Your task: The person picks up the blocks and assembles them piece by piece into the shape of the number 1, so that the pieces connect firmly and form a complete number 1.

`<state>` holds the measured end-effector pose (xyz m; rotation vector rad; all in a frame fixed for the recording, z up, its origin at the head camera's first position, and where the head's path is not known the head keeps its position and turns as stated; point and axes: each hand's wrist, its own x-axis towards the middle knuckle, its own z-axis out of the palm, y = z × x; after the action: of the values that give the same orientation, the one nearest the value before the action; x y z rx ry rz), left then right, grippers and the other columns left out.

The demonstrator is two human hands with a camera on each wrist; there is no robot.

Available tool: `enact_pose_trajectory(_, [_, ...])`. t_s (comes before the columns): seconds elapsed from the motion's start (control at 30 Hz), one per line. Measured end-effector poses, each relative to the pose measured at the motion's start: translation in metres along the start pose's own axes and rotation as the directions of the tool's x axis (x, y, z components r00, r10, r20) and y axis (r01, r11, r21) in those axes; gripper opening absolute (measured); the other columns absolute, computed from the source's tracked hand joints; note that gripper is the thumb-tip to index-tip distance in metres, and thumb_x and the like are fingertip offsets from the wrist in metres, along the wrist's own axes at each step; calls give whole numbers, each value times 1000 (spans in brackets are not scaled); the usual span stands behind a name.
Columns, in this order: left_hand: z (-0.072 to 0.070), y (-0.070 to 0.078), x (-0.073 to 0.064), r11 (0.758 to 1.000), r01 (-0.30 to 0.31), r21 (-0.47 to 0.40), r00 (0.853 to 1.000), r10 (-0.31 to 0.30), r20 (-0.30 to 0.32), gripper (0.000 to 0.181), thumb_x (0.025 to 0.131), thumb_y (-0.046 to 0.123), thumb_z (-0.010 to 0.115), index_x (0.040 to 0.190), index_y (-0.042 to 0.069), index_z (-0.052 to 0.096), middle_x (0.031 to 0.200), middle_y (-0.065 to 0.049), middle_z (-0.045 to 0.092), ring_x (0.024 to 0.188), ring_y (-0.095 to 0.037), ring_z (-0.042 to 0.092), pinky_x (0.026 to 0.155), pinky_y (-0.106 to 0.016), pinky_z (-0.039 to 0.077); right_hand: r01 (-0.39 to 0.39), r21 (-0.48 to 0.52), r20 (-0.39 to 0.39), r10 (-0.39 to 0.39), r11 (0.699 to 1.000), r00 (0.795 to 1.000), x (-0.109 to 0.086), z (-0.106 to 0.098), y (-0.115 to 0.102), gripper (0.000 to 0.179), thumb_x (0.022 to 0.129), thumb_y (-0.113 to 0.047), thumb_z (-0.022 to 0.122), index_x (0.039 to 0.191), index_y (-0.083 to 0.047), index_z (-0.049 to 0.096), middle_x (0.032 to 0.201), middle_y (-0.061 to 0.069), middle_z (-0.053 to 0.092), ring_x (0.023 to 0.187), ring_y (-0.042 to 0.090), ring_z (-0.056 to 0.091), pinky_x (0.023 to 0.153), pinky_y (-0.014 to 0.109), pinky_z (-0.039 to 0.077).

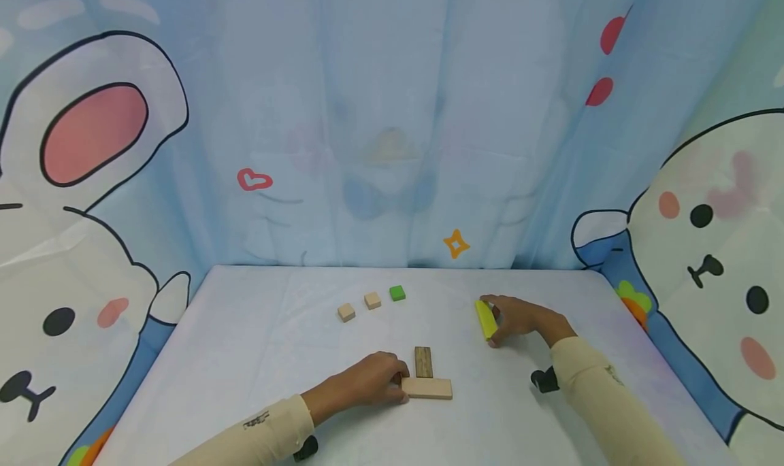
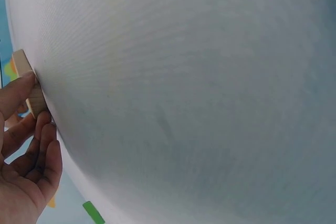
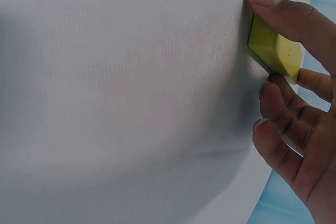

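On the white table, my left hand (image 1: 375,379) pinches the left end of a pale wooden block (image 1: 429,388) lying crosswise. The left wrist view shows the thumb on one side of this wooden block (image 2: 29,85) and fingertips on the other. A brown wood-grain block (image 1: 423,362) extends away from the pale block's far side. Farther back on the right, my right hand (image 1: 520,318) grips a long yellow block (image 1: 486,320) between thumb and fingers. In the right wrist view the yellow block (image 3: 270,48) shows its end, close against the tabletop.
Two small pale wooden cubes (image 1: 346,312) and a green cube (image 1: 397,293) stand in a slanting row toward the back of the table (image 1: 257,357). A blue cartoon-printed curtain (image 1: 380,112) hangs behind the table and along its sides.
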<state>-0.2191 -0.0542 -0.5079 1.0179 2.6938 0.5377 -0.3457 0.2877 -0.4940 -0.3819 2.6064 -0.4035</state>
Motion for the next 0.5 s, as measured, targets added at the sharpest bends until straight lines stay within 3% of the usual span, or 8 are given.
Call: enact_pose_trajectory(0.5, [0, 0, 0, 1000, -6, 0, 1000, 6, -1, 33, 85, 29, 81, 112, 11, 73, 88, 10, 64, 75, 3, 49, 75, -15, 47, -1, -2, -7, 1, 1000, 1000, -2, 2, -1, 105, 68, -42, 92, 151, -6, 36, 118, 11, 62, 104, 26, 56, 98, 57, 46])
